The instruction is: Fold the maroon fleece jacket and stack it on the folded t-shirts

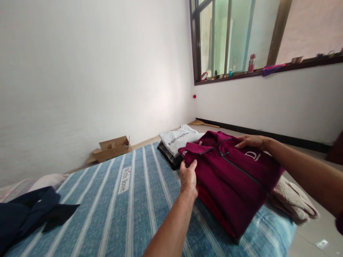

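Note:
A folded maroon zip jacket (230,178) lies on the blue striped bed (120,214) near its right edge. My left hand (188,177) grips the jacket's left edge, fingers curled under the fabric. My right hand (250,141) rests on the jacket's far top edge by the collar, fingers stretched flat on the cloth. Behind the jacket sits a small stack with a folded white printed shirt (180,138) on top of dark garments (170,157).
A dark navy garment (26,214) lies at the bed's left. A beige cloth (293,200) hangs off the bed's right corner. A flattened cardboard box (112,148) sits on the floor by the wall. The window sill (241,73) holds bottles and small items.

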